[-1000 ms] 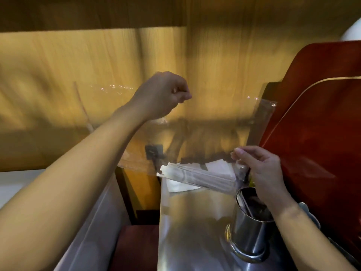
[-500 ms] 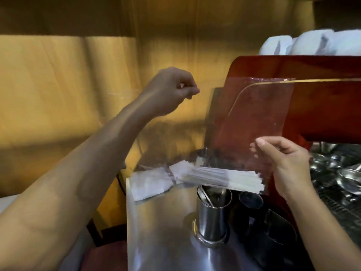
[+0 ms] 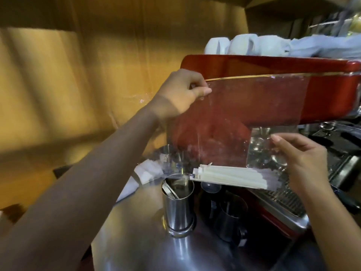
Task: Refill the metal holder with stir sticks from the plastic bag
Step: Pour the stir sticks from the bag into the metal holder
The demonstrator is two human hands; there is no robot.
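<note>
A clear plastic bag (image 3: 244, 122) hangs in the air in front of me. My left hand (image 3: 181, 94) pinches its upper left corner. My right hand (image 3: 300, 161) grips its lower right side. A bundle of pale stir sticks (image 3: 230, 178) lies flat along the bag's bottom. Just below the bundle's left end stands the round metal holder (image 3: 178, 206) on the steel counter, with a few sticks leaning inside it.
A red espresso machine (image 3: 273, 67) fills the right, with white cups (image 3: 240, 45) on top and its drip grate (image 3: 285, 198) below. Two dark metal pitchers (image 3: 228, 218) stand right of the holder. White napkins (image 3: 144, 171) lie behind it. A wooden wall is at the left.
The view has swung right. Both hands carried the bag rightward, in front of the red machine; the stick bundle now sits just above and right of the holder.
</note>
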